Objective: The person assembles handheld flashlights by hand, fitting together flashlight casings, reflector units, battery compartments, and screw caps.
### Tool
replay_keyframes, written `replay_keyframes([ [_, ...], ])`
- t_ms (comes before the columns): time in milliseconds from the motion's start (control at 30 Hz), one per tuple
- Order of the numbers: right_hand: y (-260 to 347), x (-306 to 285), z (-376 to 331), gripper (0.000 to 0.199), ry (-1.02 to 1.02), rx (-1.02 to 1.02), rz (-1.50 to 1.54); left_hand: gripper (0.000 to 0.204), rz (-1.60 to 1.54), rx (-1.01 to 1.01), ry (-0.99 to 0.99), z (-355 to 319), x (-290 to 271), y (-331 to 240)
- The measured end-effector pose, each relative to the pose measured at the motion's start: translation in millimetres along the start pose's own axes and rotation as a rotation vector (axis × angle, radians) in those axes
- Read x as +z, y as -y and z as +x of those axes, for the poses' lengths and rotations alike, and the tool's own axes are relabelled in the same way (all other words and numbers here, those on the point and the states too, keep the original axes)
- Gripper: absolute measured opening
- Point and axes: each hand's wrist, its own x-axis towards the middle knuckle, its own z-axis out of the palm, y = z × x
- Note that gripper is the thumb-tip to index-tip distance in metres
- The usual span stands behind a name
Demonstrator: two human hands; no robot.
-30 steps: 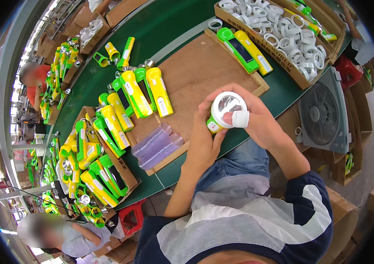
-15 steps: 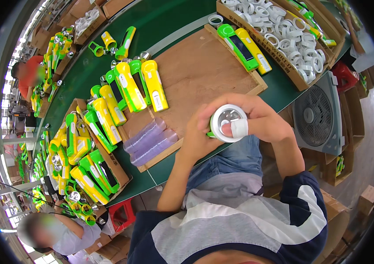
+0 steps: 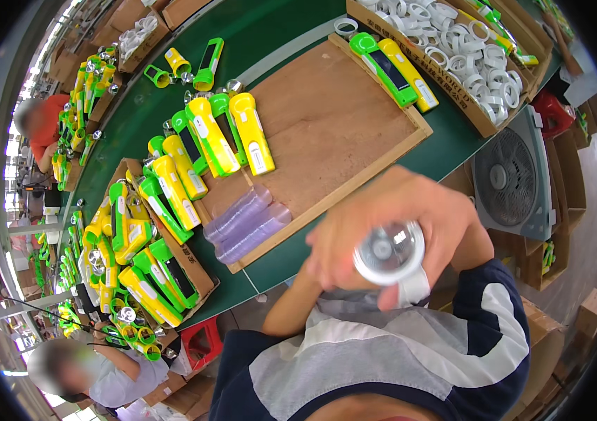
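Close to my chest, past the table's near edge, both hands are on a flashlight. Its round head faces up at me, with a clear lens over a shiny reflector and a white ring around the rim. My right hand is curled around the ring; a white wrap covers part of its thumb. My left hand, smeared by motion, closes around the flashlight below the head. The body is hidden by the hands. On the wooden board lie stacks of clear lens discs, left of my hands.
Yellow and green flashlights lie on the wooden board, more fill a carton at left. A carton of white rings stands far right, above a fan. Two other people sit at the left.
Both hands and the flashlight have come nearer my body and slightly right. My right hand now wraps around the ring from the side, and the flashlight's head has tilted.
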Motion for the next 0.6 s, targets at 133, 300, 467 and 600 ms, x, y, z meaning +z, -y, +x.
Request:
replay_keyframes([
  [133,2,16,2,0.074,-0.437,0.066,0.196,0.073,0.072,-0.050,-0.086,-8,5,-3],
  [300,-3,9,-3,0.042,-0.439,0.134,0.261,0.075,0.277,-0.085,-0.182,-3,-2,-22],
  [467,-6,10,1,0.032,-0.448,0.222,0.336,0.060,0.262,-0.033,-0.281,1,2,-30],
  [600,-6,9,0,0.030,-0.466,0.224,0.325,0.041,0.144,-0.007,-0.311,5,7,-31],
])
